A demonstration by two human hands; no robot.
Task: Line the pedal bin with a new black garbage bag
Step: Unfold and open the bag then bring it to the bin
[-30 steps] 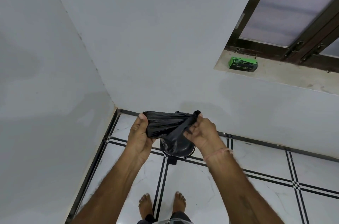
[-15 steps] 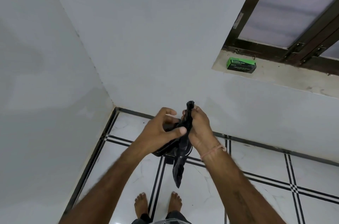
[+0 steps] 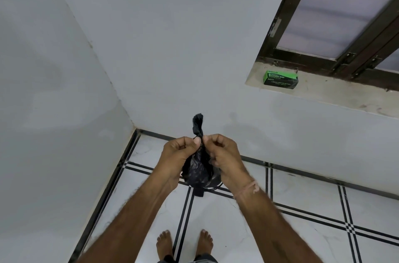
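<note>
Patience mattered: left hand (image 3: pixel 179 155) and right hand (image 3: pixel 226 157) pinched the bunched black garbage bag (image 3: pixel 197 169); rubbing layers apart would likely expose its mouth.

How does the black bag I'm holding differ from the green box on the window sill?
The black bag is crumpled and soft; the green box is a firm rectangle. The left hand and right hand pinch the bag in the air; the box lies untouched on the window sill. The bag is plain; the box bears print.
</note>
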